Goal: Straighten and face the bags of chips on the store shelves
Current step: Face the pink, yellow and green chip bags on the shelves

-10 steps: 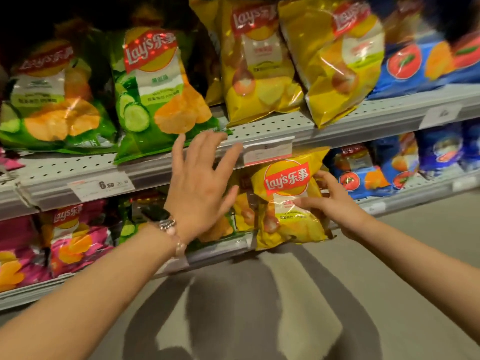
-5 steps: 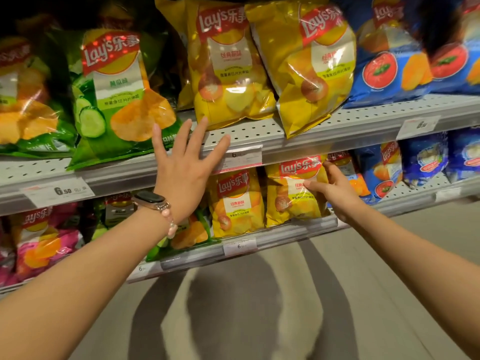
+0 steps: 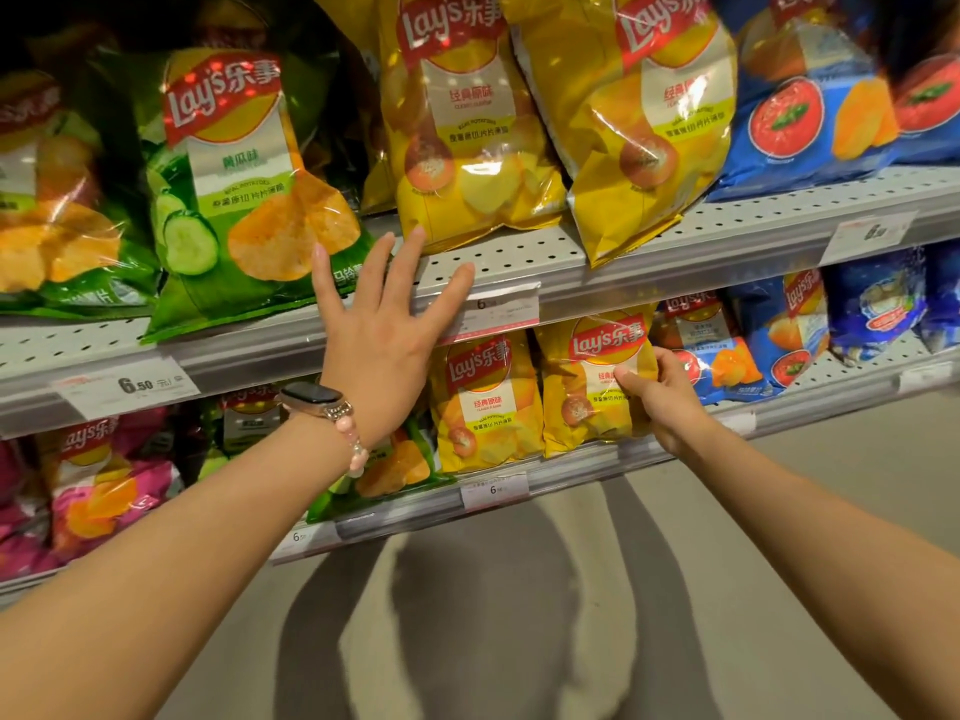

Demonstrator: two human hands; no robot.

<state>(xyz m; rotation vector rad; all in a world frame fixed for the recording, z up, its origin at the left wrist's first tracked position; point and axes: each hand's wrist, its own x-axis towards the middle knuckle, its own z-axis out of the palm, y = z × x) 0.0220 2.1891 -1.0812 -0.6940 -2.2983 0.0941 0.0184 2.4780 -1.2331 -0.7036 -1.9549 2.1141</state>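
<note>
Two small yellow chip bags stand upright side by side on the lower shelf [image 3: 582,467]. My right hand [image 3: 662,394] grips the right edge of the right yellow bag [image 3: 592,387], thumb on its front. The left yellow bag [image 3: 483,402] stands free beside it. My left hand [image 3: 379,330] is spread with straight fingers in front of the upper shelf's edge [image 3: 675,262], just below a large yellow bag [image 3: 457,127] and beside a leaning green cucumber bag [image 3: 234,189]. A second large yellow bag [image 3: 644,127] tilts out over the shelf edge.
Blue tomato bags [image 3: 800,111] fill the upper right, and smaller blue bags [image 3: 727,356] the lower right. Pink bags [image 3: 104,485] sit lower left, a green bag [image 3: 395,465] behind my left wrist. Price tags [image 3: 124,387] line the shelf fronts. Grey floor lies below.
The right small yellow bag was pushed back from tilting out to standing upright. My right hand moved to its right edge. My left hand rose slightly toward the upper shelf.
</note>
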